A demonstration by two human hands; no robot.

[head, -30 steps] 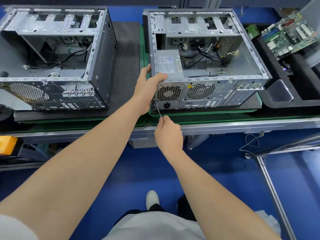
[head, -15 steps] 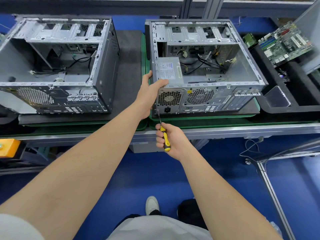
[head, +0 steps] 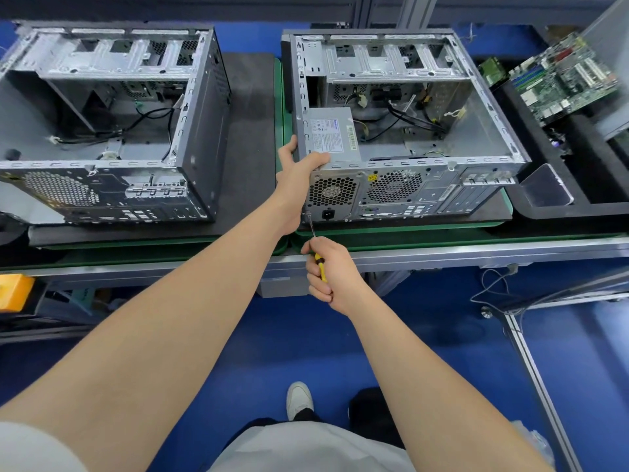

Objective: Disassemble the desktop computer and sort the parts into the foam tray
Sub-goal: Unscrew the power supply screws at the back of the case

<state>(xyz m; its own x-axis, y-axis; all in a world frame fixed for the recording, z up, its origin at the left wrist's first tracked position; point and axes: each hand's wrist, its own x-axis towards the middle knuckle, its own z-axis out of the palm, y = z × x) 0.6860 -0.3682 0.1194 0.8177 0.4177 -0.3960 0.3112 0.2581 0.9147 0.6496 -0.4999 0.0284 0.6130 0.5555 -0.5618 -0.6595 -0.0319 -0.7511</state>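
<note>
Blue-floored workbench (head: 442,255): left hand (head: 296,185) grips the right computer case (head: 401,158) corner, right hand (head: 332,275) clenches a screwdriver (head: 319,265) at its rear panel.

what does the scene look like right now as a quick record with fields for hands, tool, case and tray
left grip: holds the rear left corner of the open case, thumb on the power supply
right grip: holds the yellow screwdriver
tool tip: at the case's rear panel, lower left, beside the power socket
foam tray: right of the case, motherboard at its far end
second case: to the left, no hand on it
</note>
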